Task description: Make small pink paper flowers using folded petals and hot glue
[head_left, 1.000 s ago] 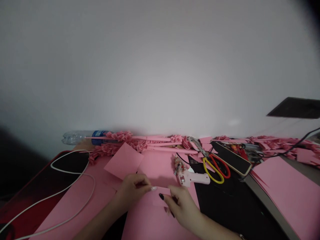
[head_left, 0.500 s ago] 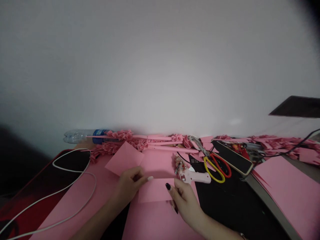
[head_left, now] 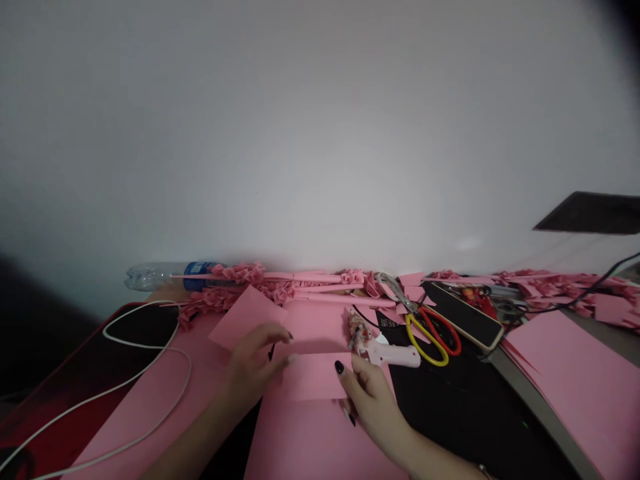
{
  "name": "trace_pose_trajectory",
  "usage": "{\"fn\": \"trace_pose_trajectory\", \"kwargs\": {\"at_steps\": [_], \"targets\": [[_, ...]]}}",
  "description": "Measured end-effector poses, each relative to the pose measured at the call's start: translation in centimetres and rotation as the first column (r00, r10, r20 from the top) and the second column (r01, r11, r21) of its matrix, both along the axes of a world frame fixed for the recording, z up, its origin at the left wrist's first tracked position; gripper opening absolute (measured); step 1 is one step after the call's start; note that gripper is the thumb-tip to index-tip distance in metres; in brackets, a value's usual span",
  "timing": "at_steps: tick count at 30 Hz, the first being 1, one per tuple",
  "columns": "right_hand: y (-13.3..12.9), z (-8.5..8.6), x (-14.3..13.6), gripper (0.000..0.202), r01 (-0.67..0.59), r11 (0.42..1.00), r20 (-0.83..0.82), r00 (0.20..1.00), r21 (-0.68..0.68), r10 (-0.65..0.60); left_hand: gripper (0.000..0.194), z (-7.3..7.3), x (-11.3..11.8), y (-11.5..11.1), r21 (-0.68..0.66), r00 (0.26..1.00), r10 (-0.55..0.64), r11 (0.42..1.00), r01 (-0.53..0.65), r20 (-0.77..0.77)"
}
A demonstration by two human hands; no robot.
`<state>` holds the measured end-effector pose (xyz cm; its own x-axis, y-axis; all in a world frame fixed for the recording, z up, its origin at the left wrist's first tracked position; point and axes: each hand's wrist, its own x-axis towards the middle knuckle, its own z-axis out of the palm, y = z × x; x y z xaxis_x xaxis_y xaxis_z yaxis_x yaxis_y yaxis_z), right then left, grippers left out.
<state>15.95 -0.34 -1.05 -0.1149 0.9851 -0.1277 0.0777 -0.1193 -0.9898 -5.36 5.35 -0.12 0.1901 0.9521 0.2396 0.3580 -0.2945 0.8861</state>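
A small pink paper piece [head_left: 315, 377] lies level above larger pink sheets [head_left: 305, 440] in the middle. My right hand [head_left: 370, 400] pinches its right end, thumb on top and fingers beneath. At the left end is my left hand [head_left: 250, 373], its thumb and index finger apart, the thumb tip close to the paper's edge; whether it touches cannot be made out. Just beyond my right hand lies a white glue gun [head_left: 393, 354]. A square pink sheet [head_left: 245, 315] lies behind my left hand.
Scissors with yellow and red handles [head_left: 435, 337] and a phone [head_left: 465, 316] lie to the right. Pink paper flowers [head_left: 240, 273] and a plastic bottle [head_left: 155, 275] line the wall. A white cable [head_left: 100, 393] loops at left; pink sheets [head_left: 580, 380] are stacked at right.
My left thumb and index finger have opened, letting go of the paper's left end. My right hand still grips the other end, shifted slightly.
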Motion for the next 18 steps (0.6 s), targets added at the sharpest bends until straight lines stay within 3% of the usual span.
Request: {"fn": "trace_pose_trajectory", "kwargs": {"at_steps": [3,6,11,18], "targets": [[0.1,0.0,0.0,0.047,-0.008,1.000,-0.005,1.000,0.015,0.008,0.061,-0.4,0.4,-0.6,0.048,0.953,-0.275,0.958,0.283,-0.126],[0.1,-0.2,0.0,0.047,-0.003,1.000,-0.016,1.000,0.019,0.003,0.076,-0.5,0.8,-1.1,-0.036,0.882,-0.405,0.912,0.409,-0.242],[0.2,-0.2,-0.1,0.044,0.006,1.000,-0.086,0.996,0.013,-0.005,0.070,-0.4,1.1,-1.1,-0.095,0.877,-0.399,0.917,0.388,-0.268],[0.2,0.0,-0.1,0.045,-0.053,0.998,-0.236,0.970,0.014,0.055,0.070,0.2,1.0,-0.9,-0.125,0.912,-0.385,0.921,0.369,-0.141]]}}
